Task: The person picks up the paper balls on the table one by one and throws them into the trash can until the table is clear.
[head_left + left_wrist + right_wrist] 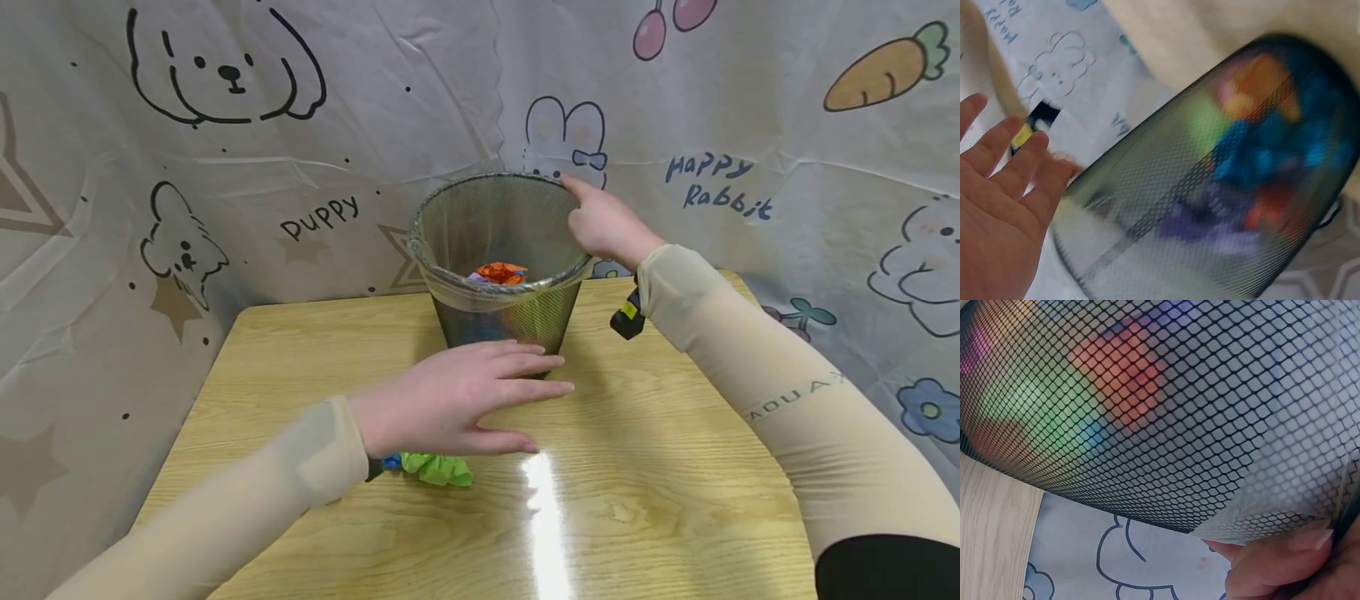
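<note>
A black mesh wastebasket [555, 312] with a clear plastic liner stands on the table. My right hand [607, 221] grips its rim on the right side; in the right wrist view the thumb [1285, 556] presses on the liner's folded edge. Inside lie crumpled papers of several colours, an orange one [502, 272] on top. My left hand [457, 400], fingers spread and straight, hovers in front of the basket and holds nothing. Below it, a green crumpled paper [438, 469] and a blue one [392, 461] lie on the table, partly hidden by the hand and wrist.
The wooden table [660, 467] ends behind the wastebasket at a cloth backdrop [427, 75] with cartoon prints, which also hangs along the left side. A black and yellow device [628, 318] sits at my right wrist. A bit of orange shows beside the left forearm.
</note>
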{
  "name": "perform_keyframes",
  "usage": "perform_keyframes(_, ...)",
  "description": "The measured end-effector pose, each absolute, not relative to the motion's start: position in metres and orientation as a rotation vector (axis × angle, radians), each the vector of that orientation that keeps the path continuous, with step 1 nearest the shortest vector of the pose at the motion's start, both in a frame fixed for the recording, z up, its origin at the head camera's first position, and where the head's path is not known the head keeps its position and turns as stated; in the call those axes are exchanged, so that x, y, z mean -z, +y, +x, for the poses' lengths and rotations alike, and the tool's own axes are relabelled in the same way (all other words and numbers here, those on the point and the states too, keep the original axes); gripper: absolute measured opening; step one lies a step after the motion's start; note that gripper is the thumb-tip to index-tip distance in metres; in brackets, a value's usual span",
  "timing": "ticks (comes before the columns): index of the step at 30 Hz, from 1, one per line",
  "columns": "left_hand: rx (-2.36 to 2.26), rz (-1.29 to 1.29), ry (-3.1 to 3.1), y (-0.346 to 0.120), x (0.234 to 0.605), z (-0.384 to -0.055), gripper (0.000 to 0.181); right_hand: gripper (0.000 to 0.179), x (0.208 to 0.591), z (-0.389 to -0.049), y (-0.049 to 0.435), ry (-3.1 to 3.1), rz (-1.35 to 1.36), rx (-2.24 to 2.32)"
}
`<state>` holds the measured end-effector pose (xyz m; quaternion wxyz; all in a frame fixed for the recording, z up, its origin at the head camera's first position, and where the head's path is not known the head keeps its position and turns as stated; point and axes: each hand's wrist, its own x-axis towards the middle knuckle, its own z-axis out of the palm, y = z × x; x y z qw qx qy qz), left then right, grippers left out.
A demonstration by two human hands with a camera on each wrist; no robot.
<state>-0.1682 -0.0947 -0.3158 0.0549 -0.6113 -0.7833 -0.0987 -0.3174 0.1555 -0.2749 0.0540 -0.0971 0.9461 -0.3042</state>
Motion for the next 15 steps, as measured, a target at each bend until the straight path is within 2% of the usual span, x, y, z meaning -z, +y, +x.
perform_keyframes(10,0.286,-1.780,-2.676,-0.114,0.354,-0.158,0.066,0.067,0.274,-0.317,0.154,2.873,-0.315,0.924)
perform_keyframes(15,0.199,-1.728,-2.874,-0.123,0.372,-0.158,0.077,0.067,0.275,-0.317,0.155,2.868,-0.308,0.926)
